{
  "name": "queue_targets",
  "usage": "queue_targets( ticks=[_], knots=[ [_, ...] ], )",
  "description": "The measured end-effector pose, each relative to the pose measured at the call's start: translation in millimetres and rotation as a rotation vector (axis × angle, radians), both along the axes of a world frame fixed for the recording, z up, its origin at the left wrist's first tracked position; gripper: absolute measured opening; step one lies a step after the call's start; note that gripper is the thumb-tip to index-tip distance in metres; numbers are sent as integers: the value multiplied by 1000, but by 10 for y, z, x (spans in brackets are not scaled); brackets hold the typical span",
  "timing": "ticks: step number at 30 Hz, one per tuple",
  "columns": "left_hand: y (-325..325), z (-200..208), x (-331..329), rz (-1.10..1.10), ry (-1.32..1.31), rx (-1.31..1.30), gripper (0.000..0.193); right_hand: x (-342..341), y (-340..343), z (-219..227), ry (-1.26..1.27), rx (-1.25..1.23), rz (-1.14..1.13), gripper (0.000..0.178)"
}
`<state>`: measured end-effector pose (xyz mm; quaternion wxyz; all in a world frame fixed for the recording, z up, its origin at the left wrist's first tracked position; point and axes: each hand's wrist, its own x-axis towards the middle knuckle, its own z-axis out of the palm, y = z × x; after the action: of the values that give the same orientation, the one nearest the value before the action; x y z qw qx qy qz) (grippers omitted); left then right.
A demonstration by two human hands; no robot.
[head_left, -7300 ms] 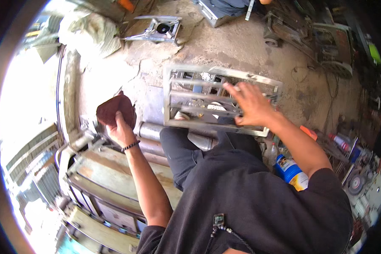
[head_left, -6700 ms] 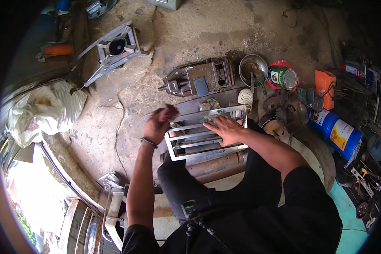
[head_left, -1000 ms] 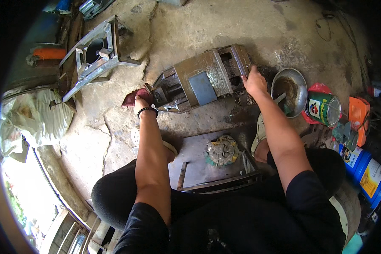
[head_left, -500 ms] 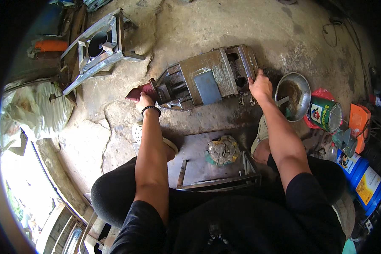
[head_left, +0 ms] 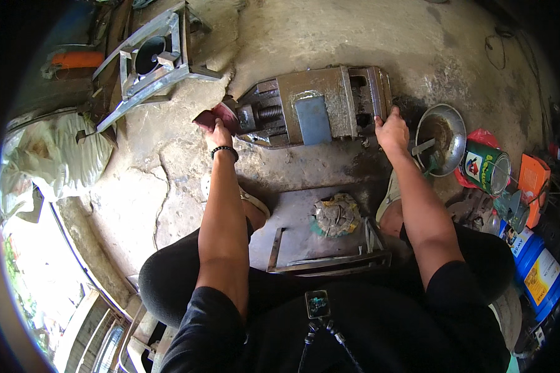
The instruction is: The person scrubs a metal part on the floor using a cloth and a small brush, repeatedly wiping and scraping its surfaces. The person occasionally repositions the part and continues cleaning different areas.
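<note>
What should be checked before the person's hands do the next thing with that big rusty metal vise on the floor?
1. Left hand grips the dark red rag at the screw end of the big rusty metal vise: ok.
2. Right hand steadies the vise's other end: ok.
3. Vise lies flat on the cracked concrete floor: ok.
4. Fingers out of the vise's moving parts: cannot tell, the left fingertips are hidden by the rag.
5. Round metal bowl and green paint can sit very close to the right hand: not ok, easy to knock.
6. Crumpled cloth on the flat metal plate stays away from both hands: ok.
</note>
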<state>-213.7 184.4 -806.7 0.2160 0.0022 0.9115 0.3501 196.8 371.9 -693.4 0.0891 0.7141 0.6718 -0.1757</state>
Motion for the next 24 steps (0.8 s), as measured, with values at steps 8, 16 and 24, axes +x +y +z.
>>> queue_targets(
  ticks=[8,16,24],
  knots=[
    [161,919,-87,-28,418,110,54,-42,-368,37,-17,175,69,67],
    [-5,3464,-790,-987,477,-254,53,-77,-1406,190,126,123,572,69],
    [-669,3827,-662,-1109,259,-357,59,-365,-1755,548,186,-2,675,56]
  ],
)
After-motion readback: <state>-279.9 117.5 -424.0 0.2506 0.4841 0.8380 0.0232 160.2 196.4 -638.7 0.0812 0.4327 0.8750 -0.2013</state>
